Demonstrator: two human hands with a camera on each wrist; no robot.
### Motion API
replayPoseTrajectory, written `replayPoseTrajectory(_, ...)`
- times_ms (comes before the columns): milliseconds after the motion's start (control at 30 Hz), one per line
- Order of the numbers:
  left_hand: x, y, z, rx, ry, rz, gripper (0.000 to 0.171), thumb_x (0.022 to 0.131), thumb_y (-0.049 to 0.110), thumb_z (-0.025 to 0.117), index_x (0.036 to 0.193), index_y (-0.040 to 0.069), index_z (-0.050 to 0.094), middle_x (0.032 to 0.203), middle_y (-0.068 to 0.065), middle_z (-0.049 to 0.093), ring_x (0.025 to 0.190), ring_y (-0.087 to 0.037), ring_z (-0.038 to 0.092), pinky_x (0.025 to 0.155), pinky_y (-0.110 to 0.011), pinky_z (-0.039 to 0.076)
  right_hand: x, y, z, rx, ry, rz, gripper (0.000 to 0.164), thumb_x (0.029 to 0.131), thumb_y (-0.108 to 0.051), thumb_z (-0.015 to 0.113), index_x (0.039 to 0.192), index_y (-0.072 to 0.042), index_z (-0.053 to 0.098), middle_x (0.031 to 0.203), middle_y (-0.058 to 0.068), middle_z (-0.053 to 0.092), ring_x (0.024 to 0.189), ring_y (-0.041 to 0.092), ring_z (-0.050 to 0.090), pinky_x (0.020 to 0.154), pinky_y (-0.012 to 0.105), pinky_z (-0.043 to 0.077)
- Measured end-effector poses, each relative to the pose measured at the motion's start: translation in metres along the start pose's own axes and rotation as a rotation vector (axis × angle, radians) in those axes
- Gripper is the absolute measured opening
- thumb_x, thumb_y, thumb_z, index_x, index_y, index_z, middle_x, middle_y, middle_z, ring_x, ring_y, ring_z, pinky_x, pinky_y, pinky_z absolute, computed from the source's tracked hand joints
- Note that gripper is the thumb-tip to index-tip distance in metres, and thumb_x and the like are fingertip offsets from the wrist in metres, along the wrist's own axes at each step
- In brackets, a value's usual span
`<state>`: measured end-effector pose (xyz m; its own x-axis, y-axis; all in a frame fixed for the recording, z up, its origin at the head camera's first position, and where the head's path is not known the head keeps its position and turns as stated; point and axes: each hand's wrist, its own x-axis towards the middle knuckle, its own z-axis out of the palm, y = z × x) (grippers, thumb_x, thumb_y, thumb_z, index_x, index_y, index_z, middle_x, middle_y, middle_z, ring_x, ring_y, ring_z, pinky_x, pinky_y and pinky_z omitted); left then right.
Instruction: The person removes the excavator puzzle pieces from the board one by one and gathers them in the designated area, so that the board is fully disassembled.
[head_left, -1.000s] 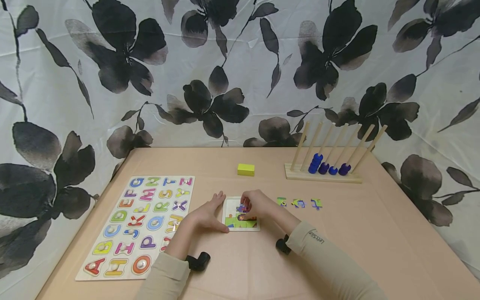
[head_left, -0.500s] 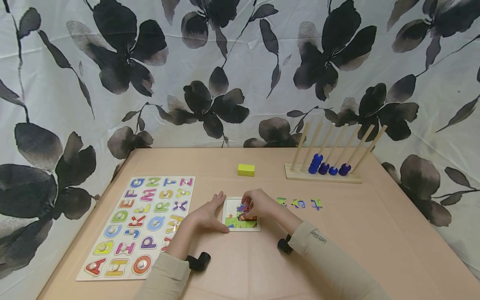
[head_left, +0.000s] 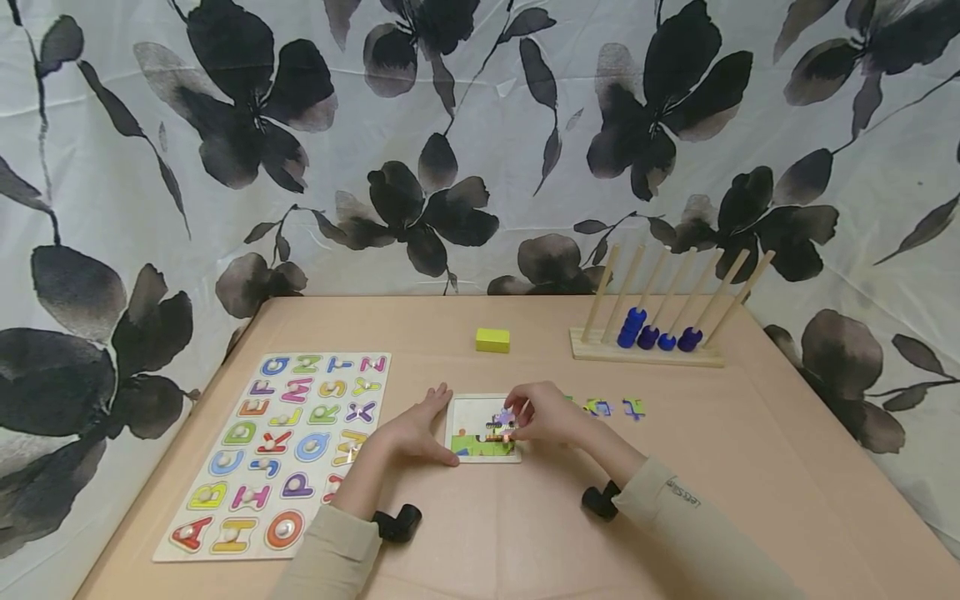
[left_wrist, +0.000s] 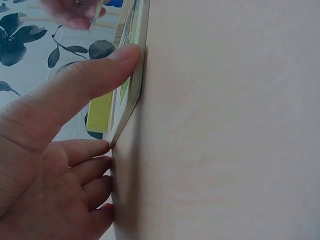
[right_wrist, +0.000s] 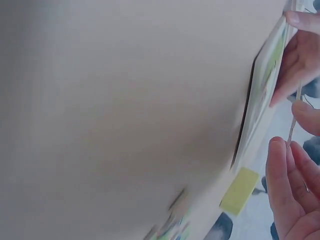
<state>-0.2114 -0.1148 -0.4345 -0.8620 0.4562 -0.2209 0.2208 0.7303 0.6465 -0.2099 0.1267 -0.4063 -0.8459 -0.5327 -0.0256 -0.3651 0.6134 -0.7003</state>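
White cloth (head_left: 510, 167), lightly creased and printed with grey-black watercolour flowers, hangs behind a smooth, pale wood-toned counter (head_left: 487, 525). Flat on its left side lies a rectangular white alphabet board (head_left: 274, 492), with bright inset letters bearing small round knobs. Far right, a pale wooden peg abacus (head_left: 645, 357) has slim round rods and glossy blue beads (head_left: 631, 327) low on some of them.

Near the middle, the left hand (head_left: 415, 429) has thumb and fingers spread, touching the edge of a thin, squarish jigsaw tray (head_left: 472, 412); green flat pieces line its lower part. Over its right side, the right hand (head_left: 550, 414) pinches a thin jigsaw piece (right_wrist: 292, 129) between thumb and fingers, raised clear of the tray. Beyond the tray stands a plain yellow rectangular block (head_left: 492, 340). Smallest are the knobbly-edged loose pieces (head_left: 633, 407) right of that hand, one mostly hidden by it.
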Motion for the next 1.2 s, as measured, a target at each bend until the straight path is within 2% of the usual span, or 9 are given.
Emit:
replayPoseTrajectory(400, 0.001, 0.000, 0.000, 0.006, 0.000, 0.006, 0.107, 0.060, 0.026, 0.085, 0.143, -0.001, 0.022, 0.152, -0.013, 0.012, 0.139, -0.030, 0.005, 0.110, -0.048, 0.013, -0.039, 0.027, -0.026, -0.049, 0.078, -0.002, 0.033, 0.069, -0.006, 0.078, 0.096, 0.002, 0.062, 0.080, 0.004, 0.058, 0.067, 0.015, 0.056, 0.057, 0.021, 0.050)
replayPoseTrajectory(600, 0.000, -0.001, 0.000, 0.012, -0.006, 0.014, 0.107, 0.061, 0.026, 0.085, 0.143, -0.001, 0.022, 0.152, -0.013, 0.012, 0.139, -0.029, 0.005, 0.110, -0.048, 0.012, -0.057, 0.041, -0.039, -0.061, 0.096, -0.016, 0.032, 0.068, -0.004, 0.077, 0.095, 0.004, 0.062, 0.081, 0.006, 0.058, 0.067, 0.017, 0.058, 0.058, 0.021, 0.051)
replayPoseTrajectory(967, 0.000, -0.001, -0.001, 0.016, -0.008, 0.015, 0.107, 0.062, 0.027, 0.084, 0.144, -0.001, 0.021, 0.152, -0.014, 0.011, 0.138, -0.031, 0.006, 0.109, -0.050, 0.013, -0.079, 0.068, -0.058, -0.101, 0.063, 0.054, 0.032, 0.067, 0.001, 0.076, 0.096, 0.006, 0.062, 0.080, 0.006, 0.059, 0.066, 0.015, 0.057, 0.060, 0.022, 0.051)
replayPoseTrajectory(1200, 0.000, 0.000, -0.001, 0.016, -0.013, 0.024, 0.107, 0.062, 0.027, 0.084, 0.143, -0.002, 0.021, 0.152, -0.014, 0.011, 0.138, -0.031, 0.006, 0.110, -0.049, 0.013, -0.085, 0.078, -0.059, -0.099, 0.040, 0.094, 0.030, 0.067, 0.001, 0.076, 0.093, 0.006, 0.062, 0.078, 0.005, 0.059, 0.065, 0.014, 0.055, 0.056, 0.022, 0.049)
